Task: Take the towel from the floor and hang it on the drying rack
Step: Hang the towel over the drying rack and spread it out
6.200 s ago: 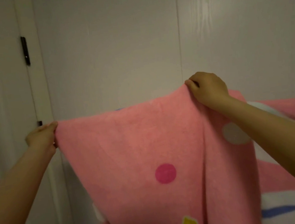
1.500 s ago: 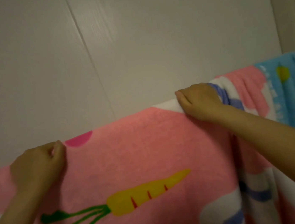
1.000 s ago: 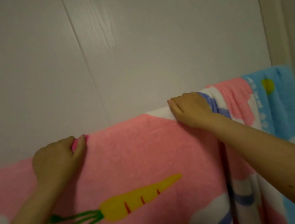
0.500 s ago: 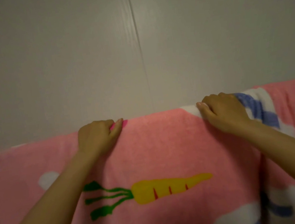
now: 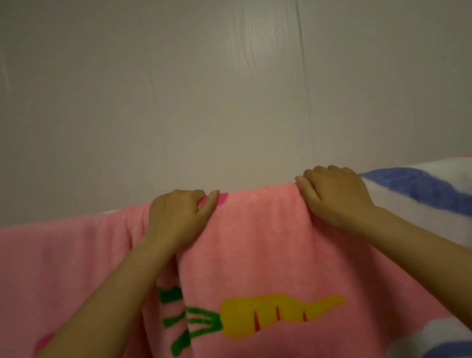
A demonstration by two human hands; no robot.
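A pink carrot-print towel (image 5: 261, 253) hangs across the lower half of the frame, its top fold running left to right along a support, presumably the drying rack, hidden beneath it. The left hand (image 5: 179, 220) and right hand (image 5: 333, 195), curled over that fold at centre frame, grip it, cloth falling below both.

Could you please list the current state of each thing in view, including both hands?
towel: pink, carrot print, draped over a hidden rail, hanging down with a fold below the left hand.
left hand: fingers curled over the towel's top edge, gripping it.
right hand: fingers curled over the top edge, gripping it.
drying rack: hidden under the towel.
wall: pale panels, bare.
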